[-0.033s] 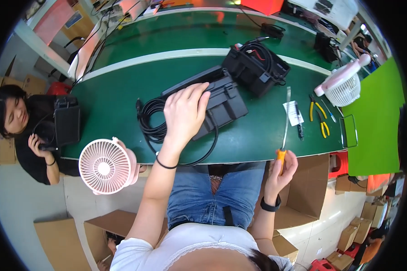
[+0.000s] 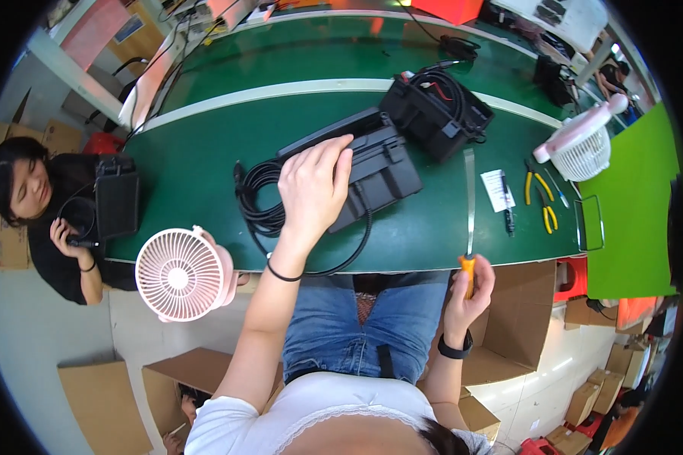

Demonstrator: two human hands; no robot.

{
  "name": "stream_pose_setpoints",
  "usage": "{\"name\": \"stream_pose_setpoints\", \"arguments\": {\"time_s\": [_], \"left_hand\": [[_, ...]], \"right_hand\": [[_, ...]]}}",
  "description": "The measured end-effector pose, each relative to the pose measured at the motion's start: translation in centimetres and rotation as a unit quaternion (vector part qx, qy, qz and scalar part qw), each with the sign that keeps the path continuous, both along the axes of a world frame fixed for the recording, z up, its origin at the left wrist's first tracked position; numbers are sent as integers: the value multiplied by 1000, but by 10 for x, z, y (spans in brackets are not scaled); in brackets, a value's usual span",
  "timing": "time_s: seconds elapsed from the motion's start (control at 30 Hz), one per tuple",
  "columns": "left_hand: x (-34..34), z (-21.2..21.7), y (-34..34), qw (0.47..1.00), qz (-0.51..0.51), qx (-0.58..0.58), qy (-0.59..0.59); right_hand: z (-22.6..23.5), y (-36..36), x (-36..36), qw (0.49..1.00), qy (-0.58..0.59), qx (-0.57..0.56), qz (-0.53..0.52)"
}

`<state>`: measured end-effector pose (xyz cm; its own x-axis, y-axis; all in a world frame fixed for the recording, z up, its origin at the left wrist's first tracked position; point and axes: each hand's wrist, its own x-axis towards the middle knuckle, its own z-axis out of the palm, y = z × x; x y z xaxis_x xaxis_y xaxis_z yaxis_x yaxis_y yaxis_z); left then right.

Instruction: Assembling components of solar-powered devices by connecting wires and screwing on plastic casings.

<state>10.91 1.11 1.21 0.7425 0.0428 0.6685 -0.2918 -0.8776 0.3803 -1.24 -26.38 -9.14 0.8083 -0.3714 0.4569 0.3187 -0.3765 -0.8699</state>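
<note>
My left hand [image 2: 313, 182] lies over a black plastic case [image 2: 395, 168] on the green table, its fingers stretched out and hiding part of the case's near side. A coil of black cable [image 2: 252, 203] lies left of the case, and a loop of cable hangs round by the table's front edge. In my right hand [image 2: 475, 297], at that same edge, is a screwdriver [image 2: 470, 220] with an orange handle. Its long metal shaft points away from me over the table. The case's inside is mostly hidden from me.
Farther back sits another black case [image 2: 436, 125] with coiled cable. At right are yellow-handled pliers [image 2: 546, 208], yellow-handled cutters [image 2: 537, 180], a white paper [image 2: 497, 189], a black pen [image 2: 509, 220] and a fan [image 2: 584, 148]. A pink fan [image 2: 178, 277] and a co-worker [image 2: 61, 235] are left.
The screwdriver's tip has swung a little to the left, and its shaft now stands more upright in view. My left hand stays on the case. The whole view has shifted slightly.
</note>
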Motion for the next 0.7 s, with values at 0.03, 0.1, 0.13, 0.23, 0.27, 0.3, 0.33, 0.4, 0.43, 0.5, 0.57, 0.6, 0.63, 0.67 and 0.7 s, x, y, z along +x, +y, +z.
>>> {"name": "stream_pose_setpoints", "arguments": {"time_s": [0.03,0.1,0.13,0.23,0.27,0.3,0.33,0.4,0.43,0.5,0.57,0.6,0.63,0.67,0.7], "left_hand": [[-2,-3,3,999,14,-28,-12],[-5,-11,9,999,33,-18,-19],[-6,-15,10,999,29,-12,-26],[-12,-17,11,999,18,-39,3],[-12,-17,10,998,11,-55,9],[-13,-17,8,999,7,-51,8],[-15,-17,9,998,8,-56,20],[-13,-18,9,998,4,-62,27],[-13,-20,10,998,0,-59,28],[-12,-23,11,998,9,-58,9],[-11,-22,10,998,1,-60,9],[-11,-21,10,998,-3,-63,7],[-10,-22,12,998,-1,-62,7],[-8,-24,14,998,-14,-64,2],[-8,-25,16,997,-26,-66,-4]], "right_hand": [[14,10,-4,997,0,-74,22],[42,29,-10,981,-11,-189,47],[43,32,-11,976,-1,-207,64],[41,42,-8,974,2,-211,83],[38,44,-7,972,-10,-219,87],[37,45,-6,969,-23,-228,90],[37,46,-6,971,-22,-223,85],[36,49,-5,972,-19,-220,74],[35,49,-6,973,-19,-217,70],[30,51,-7,972,-33,-222,69],[27,54,-8,971,-31,-229,62],[27,55,-9,969,-31,-237,57],[27,56,-9,969,-32,-236,59],[27,58,-9,968,-35,-242,53],[28,58,-9,967,-39,-249,47]]}}
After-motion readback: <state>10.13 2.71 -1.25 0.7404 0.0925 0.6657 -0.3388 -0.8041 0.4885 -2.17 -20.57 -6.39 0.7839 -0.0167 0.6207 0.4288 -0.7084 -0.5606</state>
